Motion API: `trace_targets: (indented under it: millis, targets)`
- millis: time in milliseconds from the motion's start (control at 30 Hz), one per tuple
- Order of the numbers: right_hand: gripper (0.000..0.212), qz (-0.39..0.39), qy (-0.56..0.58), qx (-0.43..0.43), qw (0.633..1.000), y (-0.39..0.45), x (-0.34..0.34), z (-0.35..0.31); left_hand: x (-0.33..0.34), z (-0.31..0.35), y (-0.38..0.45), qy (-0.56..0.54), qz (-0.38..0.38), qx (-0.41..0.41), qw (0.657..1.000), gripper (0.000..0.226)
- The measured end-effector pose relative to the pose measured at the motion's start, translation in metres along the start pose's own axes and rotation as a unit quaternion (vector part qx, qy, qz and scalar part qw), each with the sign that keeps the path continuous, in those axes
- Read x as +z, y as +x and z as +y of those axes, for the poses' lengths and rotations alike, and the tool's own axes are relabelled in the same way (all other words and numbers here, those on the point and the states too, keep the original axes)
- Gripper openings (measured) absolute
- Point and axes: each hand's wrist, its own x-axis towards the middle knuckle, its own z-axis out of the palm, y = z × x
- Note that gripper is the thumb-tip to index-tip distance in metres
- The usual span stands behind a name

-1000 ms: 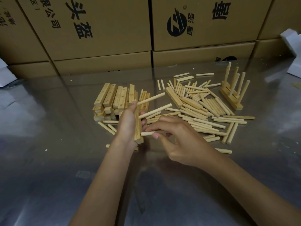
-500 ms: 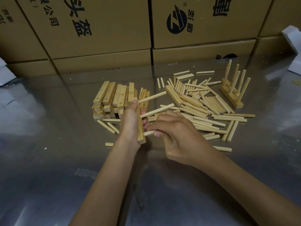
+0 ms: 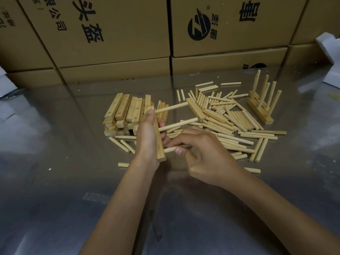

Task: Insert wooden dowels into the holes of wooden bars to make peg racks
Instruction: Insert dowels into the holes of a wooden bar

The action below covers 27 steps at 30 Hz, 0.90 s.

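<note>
Row of brown cardboard boxes with black print (image 3: 114, 30) lines far edge of glossy grey tabletop (image 3: 55, 181).

Heap of loose pale round wooden dowels (image 3: 231, 122) mid-table toward right edge: most still unused. Stack of pale rectangular drilled wooden bars (image 3: 123, 115) left of heap: many left.

One finished peg rack, bar with upright dowels (image 3: 261, 102), near far right.

Left hand (image 3: 147, 137) grips bar in work (image 3: 159, 140), two dowels seated. Right hand (image 3: 204, 153) pinches third dowel (image 3: 170, 149) at near hole; looks partly in.

Strays around hands, nothing blocking.
</note>
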Motion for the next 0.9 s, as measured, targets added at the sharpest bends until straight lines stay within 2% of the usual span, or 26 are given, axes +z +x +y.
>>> trace_targets:
  millis: [100, 167, 233, 267, 300, 367, 433, 467, 533, 633, 767, 900]
  targets:
    - [0.023, 0.039, -0.016, 0.008, 0.999, 0.001, -0.005, 0.001, -0.004, 0.002, 0.003, -0.03, 0.005, 0.016, 0.999, 0.037]
    - [0.02, 0.114, -0.033, 0.009, 0.993, 0.002, -0.006, 0.001, -0.008, 0.003, 0.005, -0.044, 0.029, 0.025, 0.998, 0.038]
    - [0.009, 0.195, -0.03, 0.025, 0.98, 0.002, -0.007, 0.003, -0.012, 0.004, 0.008, -0.044, 0.064, 0.046, 0.996, 0.04]
    - [0.015, 0.212, -0.011, 0.046, 0.976, 0.002, -0.007, 0.004, -0.014, 0.005, 0.009, -0.049, 0.076, 0.055, 0.994, 0.042]
    - [0.025, 0.194, 0.024, 0.082, 0.977, 0.002, -0.007, 0.005, -0.014, 0.005, 0.01, -0.057, 0.082, 0.062, 0.993, 0.046]
    - [0.042, 0.078, 0.094, 0.171, 0.978, 0.002, -0.006, 0.002, -0.012, 0.002, 0.01, -0.068, 0.088, 0.077, 0.991, 0.055]
    - [0.042, -0.039, 0.173, 0.219, 0.959, 0.001, 0.0, -0.005, -0.007, -0.003, 0.009, -0.06, 0.087, 0.106, 0.989, 0.049]
    - [0.037, -0.062, 0.217, 0.229, 0.947, 0.001, 0.004, -0.007, -0.004, -0.005, 0.007, -0.055, 0.083, 0.122, 0.988, 0.04]
    - [0.028, -0.047, 0.273, 0.251, 0.927, 0.002, 0.008, -0.008, 0.002, -0.007, 0.004, -0.061, 0.069, 0.133, 0.987, 0.026]
    - [0.018, 0.027, 0.283, 0.293, 0.913, 0.006, 0.002, 0.001, 0.005, -0.005, 0.003, -0.089, 0.005, 0.127, 0.988, 0.02]
    - [0.011, 0.095, 0.227, 0.305, 0.92, 0.008, -0.024, 0.027, 0.004, -0.005, 0.0, -0.027, -0.093, 0.091, 0.991, 0.034]
    - [0.005, 0.158, 0.096, 0.317, 0.93, 0.003, -0.055, 0.068, 0.005, -0.011, -0.002, 0.061, -0.121, 0.059, 0.989, 0.057]
